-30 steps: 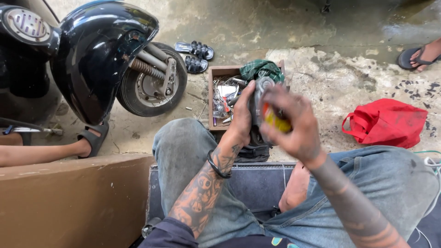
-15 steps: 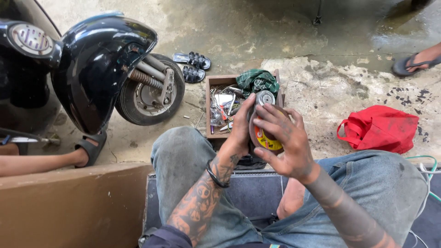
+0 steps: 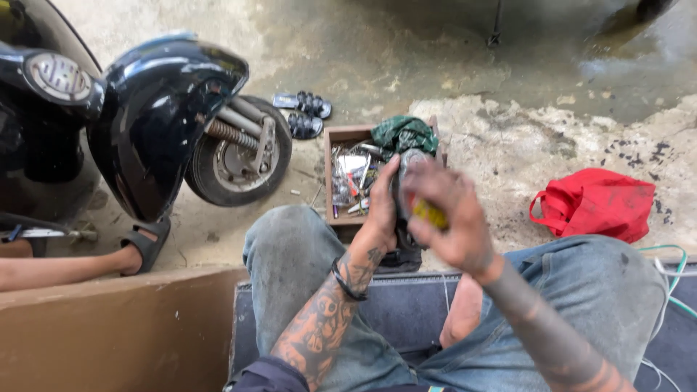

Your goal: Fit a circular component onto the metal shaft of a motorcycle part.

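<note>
My left hand (image 3: 381, 207) grips a dark round metal part (image 3: 404, 190) from its left side, holding it up between my knees. My right hand (image 3: 449, 218) is blurred and lies over the part's front, with a small yellow piece (image 3: 430, 213) showing under its fingers. What exactly the right hand grips I cannot make out. Behind the hands stands a wooden box of tools (image 3: 350, 178) with a green rag (image 3: 405, 135) on its far right corner.
A black scooter (image 3: 152, 123) with its front wheel (image 3: 239, 152) stands at left. Another person's sandalled foot (image 3: 141, 247) and leg lie at left. A red bag (image 3: 595, 205) sits on the concrete at right, black sandals (image 3: 303, 114) farther back, a brown panel (image 3: 116, 330) at lower left.
My right hand has shifted over the front of the part and blurred with motion. The left hand keeps its hold. The view has tilted slightly.
</note>
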